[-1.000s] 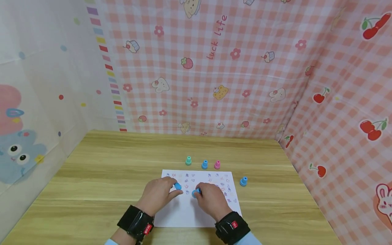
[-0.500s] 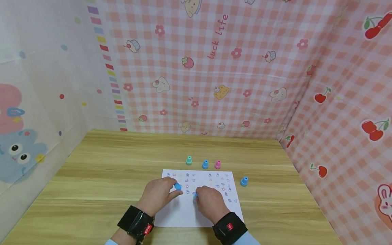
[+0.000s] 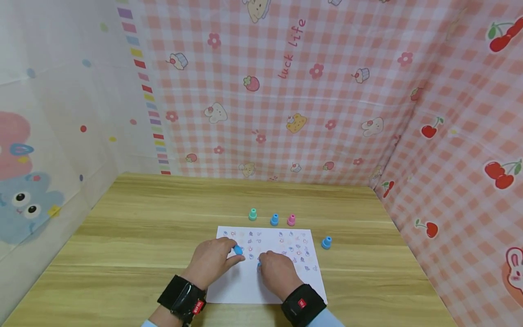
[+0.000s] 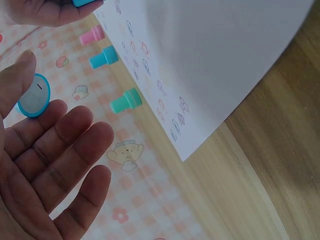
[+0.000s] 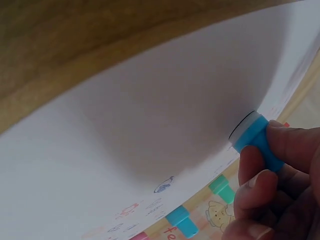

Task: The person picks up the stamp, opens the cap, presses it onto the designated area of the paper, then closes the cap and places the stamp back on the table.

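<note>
My right hand [image 3: 279, 273] pinches a blue toy stamp [image 5: 259, 137] between thumb and fingers. Its pale, dark-edged stamping end faces the white paper [image 3: 234, 288], close over it in the right wrist view. My left hand [image 3: 210, 260] holds a round blue stamp cap [image 4: 35, 96] between thumb and index finger, over the paper's left part. The cap's pale inside faces the left wrist camera, and the other fingers are loosely spread. Rows of small red, blue and purple prints [image 3: 298, 252] cover the paper's upper part. My right fingers mostly hide the stamp in the head view.
Behind the paper stand a green stamp [image 3: 253, 215], a blue stamp [image 3: 274, 220] and a pink stamp [image 3: 291, 220]. Another blue stamp [image 3: 326, 243] stands right of the paper. The wooden table [image 3: 102, 254] meets a pink checked cloth [image 3: 261, 104] at its back.
My right hand has come down slightly toward me with the stamp, which is now more hidden behind the fingers. The left hand with the cap stays nearly still.
</note>
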{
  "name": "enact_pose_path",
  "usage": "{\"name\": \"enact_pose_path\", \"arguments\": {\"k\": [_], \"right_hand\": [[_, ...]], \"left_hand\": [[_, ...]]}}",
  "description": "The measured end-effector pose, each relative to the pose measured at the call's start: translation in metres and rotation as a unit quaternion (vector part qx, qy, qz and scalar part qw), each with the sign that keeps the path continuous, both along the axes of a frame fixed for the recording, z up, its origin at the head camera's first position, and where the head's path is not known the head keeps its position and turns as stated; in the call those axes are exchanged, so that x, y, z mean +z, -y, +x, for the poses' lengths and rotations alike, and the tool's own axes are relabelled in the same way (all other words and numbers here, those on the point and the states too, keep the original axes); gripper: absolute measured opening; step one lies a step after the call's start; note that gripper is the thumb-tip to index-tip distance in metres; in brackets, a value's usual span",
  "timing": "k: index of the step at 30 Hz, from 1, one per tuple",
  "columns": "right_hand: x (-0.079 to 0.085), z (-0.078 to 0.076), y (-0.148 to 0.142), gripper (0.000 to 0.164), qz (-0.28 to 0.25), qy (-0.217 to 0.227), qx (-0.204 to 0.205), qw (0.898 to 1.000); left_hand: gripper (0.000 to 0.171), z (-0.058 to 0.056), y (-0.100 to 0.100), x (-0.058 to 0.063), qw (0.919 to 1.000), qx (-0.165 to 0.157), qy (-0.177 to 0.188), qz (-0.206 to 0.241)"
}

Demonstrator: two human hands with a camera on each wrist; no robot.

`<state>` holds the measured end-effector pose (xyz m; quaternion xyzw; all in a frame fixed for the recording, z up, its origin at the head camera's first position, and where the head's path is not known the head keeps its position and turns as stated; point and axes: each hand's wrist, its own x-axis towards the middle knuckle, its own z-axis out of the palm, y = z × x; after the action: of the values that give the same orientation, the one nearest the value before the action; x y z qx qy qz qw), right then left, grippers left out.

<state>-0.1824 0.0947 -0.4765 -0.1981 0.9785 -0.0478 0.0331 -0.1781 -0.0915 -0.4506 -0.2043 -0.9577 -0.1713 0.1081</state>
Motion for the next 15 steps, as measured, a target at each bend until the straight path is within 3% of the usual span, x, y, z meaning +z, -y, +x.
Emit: {"name": "enact_pose_path", "arguments": {"k": [15], "right_hand": [[0.0001,-0.0023,0.0028,0.018,0.044,0.007,0.014,0.999]], "left_hand": [[0.031,0.0000,-0.0004,0.0004,1.0000,-0.005,0.001,-0.001]]}}
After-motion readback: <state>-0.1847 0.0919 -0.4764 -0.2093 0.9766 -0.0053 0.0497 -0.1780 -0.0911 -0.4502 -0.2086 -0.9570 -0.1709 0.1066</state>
